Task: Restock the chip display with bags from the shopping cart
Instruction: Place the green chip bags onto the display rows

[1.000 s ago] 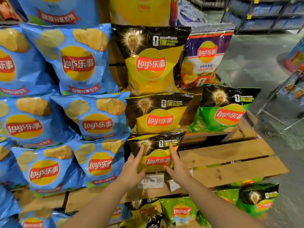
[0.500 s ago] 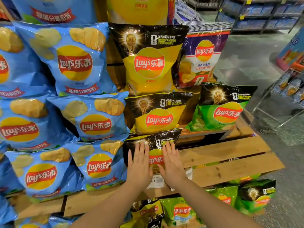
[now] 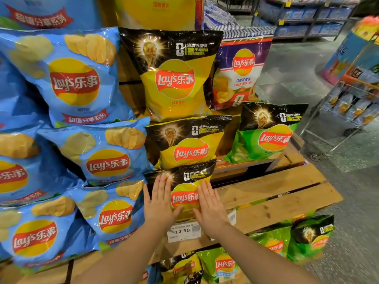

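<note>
A small yellow-and-black chip bag [image 3: 185, 182] leans on the lowest wooden shelf [image 3: 272, 191] of the display. My left hand [image 3: 159, 200] lies flat on its left side with straight fingers. My right hand [image 3: 210, 203] presses flat on its right side. Above it stand two more yellow bags, a middle one [image 3: 188, 142] and a large top one [image 3: 174, 74]. A green bag [image 3: 266, 132] stands to the right on the middle step. The shopping cart [image 3: 348, 111] with bags is at the right edge.
Blue chip bags [image 3: 102, 152] fill the display's left side. A purple garlic-butter bag [image 3: 242, 72] stands top right. A price tag reading 12.50 [image 3: 183, 230] hangs on the shelf edge. Green and yellow bags [image 3: 225, 263] lie below the shelf. Aisle floor lies to the right.
My hands went from gripping the small yellow bag's sides to lying flat on its front. The bag now leans further back under the middle bag.
</note>
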The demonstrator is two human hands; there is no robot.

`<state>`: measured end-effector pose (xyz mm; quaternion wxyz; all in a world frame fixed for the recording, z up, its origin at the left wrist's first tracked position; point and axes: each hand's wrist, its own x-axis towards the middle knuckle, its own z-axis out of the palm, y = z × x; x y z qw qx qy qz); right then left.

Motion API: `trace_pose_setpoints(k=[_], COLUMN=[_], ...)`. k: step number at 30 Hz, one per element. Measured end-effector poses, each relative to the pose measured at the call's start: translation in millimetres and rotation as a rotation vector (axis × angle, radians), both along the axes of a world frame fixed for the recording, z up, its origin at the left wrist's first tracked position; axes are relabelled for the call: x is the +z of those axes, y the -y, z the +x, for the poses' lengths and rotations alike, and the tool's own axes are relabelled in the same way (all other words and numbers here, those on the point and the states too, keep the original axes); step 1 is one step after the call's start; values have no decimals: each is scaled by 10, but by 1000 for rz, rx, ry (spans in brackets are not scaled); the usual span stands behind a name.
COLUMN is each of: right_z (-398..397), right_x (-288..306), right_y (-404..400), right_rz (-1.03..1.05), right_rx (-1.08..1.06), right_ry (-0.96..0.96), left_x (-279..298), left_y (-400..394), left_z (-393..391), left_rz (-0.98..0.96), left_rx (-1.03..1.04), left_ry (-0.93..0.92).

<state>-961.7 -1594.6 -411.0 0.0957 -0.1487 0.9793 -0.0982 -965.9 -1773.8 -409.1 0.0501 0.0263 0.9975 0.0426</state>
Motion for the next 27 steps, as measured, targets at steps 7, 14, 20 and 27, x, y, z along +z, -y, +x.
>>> trace_pose_setpoints(k=[7,14,20,27], right_z=[-223,125,398,526], right_x=[103,317,717,1190], right_y=[-39,59,-71,-956], right_rz=[181,-83,-377,-409], right_rx=[159,-36,-237,-318], right_ry=[87,75,103,-43], left_x=[100,444,922,1407], left_y=[-17,-333,-821,-1656], left_z=[16,255,444,516], left_rz=[-160,54,161,263], left_rx=[72,70,120,-83], left_ry=[-123,-81,-47,-70])
